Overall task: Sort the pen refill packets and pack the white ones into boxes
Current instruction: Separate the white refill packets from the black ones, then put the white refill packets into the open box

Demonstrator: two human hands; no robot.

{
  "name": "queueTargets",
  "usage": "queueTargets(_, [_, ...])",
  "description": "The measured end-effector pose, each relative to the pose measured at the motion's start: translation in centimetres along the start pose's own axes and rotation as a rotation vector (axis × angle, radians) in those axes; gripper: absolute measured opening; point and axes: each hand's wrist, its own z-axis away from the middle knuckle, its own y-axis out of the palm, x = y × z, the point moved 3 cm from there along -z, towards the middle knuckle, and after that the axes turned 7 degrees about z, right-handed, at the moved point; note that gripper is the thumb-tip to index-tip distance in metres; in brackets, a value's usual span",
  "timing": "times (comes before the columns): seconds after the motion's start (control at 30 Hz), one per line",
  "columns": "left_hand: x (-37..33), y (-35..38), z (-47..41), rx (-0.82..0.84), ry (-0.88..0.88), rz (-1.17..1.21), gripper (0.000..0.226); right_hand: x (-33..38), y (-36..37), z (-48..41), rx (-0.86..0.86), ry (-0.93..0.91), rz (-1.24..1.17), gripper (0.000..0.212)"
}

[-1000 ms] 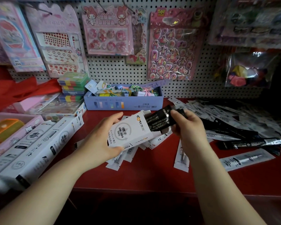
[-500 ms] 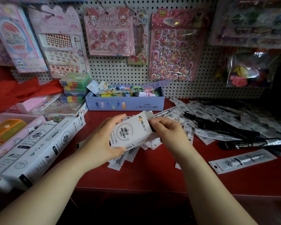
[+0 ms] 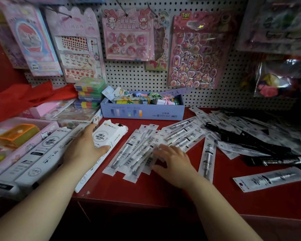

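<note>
Under the left hand point(image 3: 83, 146) lies a long white box point(image 3: 109, 136). The hand holds it flat on the red counter point(image 3: 146, 190), with the thumb on top and the fingers bent over its far side. The end of the box away from the hand is open, and something dark shows inside. The near corner of the box comes right up to the front edge of the counter. Just left of this hand, more white boxes point(image 3: 33, 159) lie side by side, close against the first one.

The right hand point(image 3: 174, 162) is open and holds nothing. Its fingers are spread and lie flat on a pile of white packets point(image 3: 137, 153). The pile fans out from under the fingers toward the open end of the box. A thin strip of bare counter runs between the box and the pile.

Past the right hand and off to its right, more white packets are mixed with black packets point(image 3: 247, 140). Right of this hand there is some bare counter, then a lone white packet point(image 3: 268, 179) near the front edge. Beyond both hands a blue box point(image 3: 142, 111) full of small things sits against the pegboard point(image 3: 215, 100). Between the hands and the front edge, the counter is bare.
</note>
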Motion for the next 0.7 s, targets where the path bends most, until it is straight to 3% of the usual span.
queueTargets(0.23, [-0.2, 0.7, -1.8, 0.061, -0.022, -0.148, 0.064, -0.7, 0.3, -0.2, 0.011, -0.035, 0.006, 0.044])
queueTargets(0.4, [-3.1, 0.8, 0.3, -0.050, 0.225, -0.034, 0.052, -0.7, -0.4, 0.1, -0.173, -0.026, -0.127, 0.033])
queueTargets(0.5, [-5.3, 2.6, 2.2, 0.158, 0.262, -0.007, 0.056, -2.1, -1.2, 0.1, -0.306, 0.145, -0.161, 0.039])
queueTargets(0.6, [-5.4, 4.9, 2.3, 0.358, 0.114, -0.108, 0.071, -3.8, -1.0, 0.2, -0.207, 0.282, -0.189, 0.054])
queueTargets(0.7, [-4.8, 6.5, 1.8, 0.409, 0.037, -0.102, 0.074, -4.2, -0.2, 0.1, -0.124, 0.260, -0.143, 0.046])
